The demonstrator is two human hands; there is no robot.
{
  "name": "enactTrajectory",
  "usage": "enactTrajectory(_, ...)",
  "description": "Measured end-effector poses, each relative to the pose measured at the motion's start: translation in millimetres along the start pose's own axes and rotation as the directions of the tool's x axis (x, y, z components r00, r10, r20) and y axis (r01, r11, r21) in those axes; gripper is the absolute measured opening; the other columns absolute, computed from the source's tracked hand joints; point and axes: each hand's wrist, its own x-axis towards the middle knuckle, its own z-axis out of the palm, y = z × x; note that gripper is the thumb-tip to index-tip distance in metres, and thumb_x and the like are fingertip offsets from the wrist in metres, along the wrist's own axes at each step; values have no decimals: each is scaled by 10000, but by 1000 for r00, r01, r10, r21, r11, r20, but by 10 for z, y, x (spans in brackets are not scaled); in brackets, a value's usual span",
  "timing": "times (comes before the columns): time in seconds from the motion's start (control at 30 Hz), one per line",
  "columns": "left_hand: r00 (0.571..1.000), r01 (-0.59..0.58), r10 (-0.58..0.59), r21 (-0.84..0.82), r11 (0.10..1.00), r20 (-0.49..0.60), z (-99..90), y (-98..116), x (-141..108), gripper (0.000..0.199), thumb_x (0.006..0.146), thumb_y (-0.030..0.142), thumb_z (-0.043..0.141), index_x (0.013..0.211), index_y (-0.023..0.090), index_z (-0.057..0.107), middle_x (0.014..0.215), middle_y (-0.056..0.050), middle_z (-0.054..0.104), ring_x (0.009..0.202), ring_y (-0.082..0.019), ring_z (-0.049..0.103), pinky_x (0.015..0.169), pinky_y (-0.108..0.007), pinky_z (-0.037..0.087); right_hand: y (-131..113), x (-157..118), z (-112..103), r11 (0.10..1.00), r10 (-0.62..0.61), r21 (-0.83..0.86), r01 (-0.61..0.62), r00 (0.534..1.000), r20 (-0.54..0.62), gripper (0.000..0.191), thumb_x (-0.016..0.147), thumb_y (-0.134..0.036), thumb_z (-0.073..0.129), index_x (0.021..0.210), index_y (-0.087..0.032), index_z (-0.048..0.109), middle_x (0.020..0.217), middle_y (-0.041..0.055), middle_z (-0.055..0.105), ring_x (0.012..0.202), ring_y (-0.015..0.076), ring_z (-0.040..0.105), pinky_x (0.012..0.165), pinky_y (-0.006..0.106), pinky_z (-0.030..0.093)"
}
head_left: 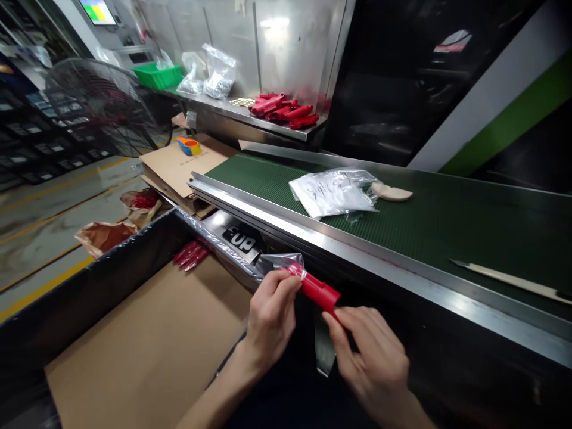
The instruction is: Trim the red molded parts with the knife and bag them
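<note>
A red plastic tube (319,291) is held between both hands, in front of the conveyor's metal edge. My left hand (272,310) pinches its far left end together with a clear plastic bag (286,260) that lies around that end. The fingers of my right hand (370,348) are closed on the tube's near right end, which sticks out of the bag. Several red pieces in clear wrap (191,255) lie in the dark-lined box at the left.
A green conveyor belt (263,180) carries a white plastic packet (335,192), a beige piece (391,192) and a brush-like tool (513,280). Red tubes (281,109) lie on the metal shelf. Orange-blue tape (189,146) rests on cardboard (170,170). A fan stands behind.
</note>
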Motion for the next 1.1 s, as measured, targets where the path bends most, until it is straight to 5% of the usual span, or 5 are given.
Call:
enactTrajectory(0.17,995,2,1,31,1000,-101,99,71,-124,293,884,-38,509,1065,180,582,957,-56,577,824,-115,597,730,-215,528,-175,-86,193,954,296,78,-290,950,-96,144,931,-45,504,1038,-119,564,770,28,687,592,107,667,555,194,535)
enactTrajectory(0.47,995,-34,34,-1,999,96,-163,233,-33,194,873,24,531,975,161,622,933,-83,604,888,-188,552,803,-357,524,187,55,48,962,-199,233,141,949,246,379,870,-20,527,1203,-157,645,1234,167,638,1106,262,603,864,419,556)
enactTrajectory(0.7,937,26,-15,-27,999,350,-517,-11,-258,536,889,248,636,1387,228,437,1177,-128,591,1044,-215,594,879,-353,538,34,229,175,847,-90,520,-114,932,351,204,883,-118,617,1070,-194,639,995,28,698,875,116,703,781,150,586)
enactTrajectory(0.93,886,242,-307,218,946,346,-1006,-961,-705,418,926,209,514,1341,256,509,857,-18,585,661,-119,566,609,-249,498,254,232,175,911,168,307,-274,929,331,92,867,-255,667,944,-249,716,949,-4,731,806,146,721,706,165,601)
enactTrajectory(1.1,722,526,-682,549,650,117,-1307,-2201,-687,361,939,322,584,1256,156,537,1129,-93,606,954,-215,620,842,-423,546,692,-289,0,913,326,168,-372,913,246,126,819,-323,709,923,-257,740,909,20,747,761,215,729,617,251,629)
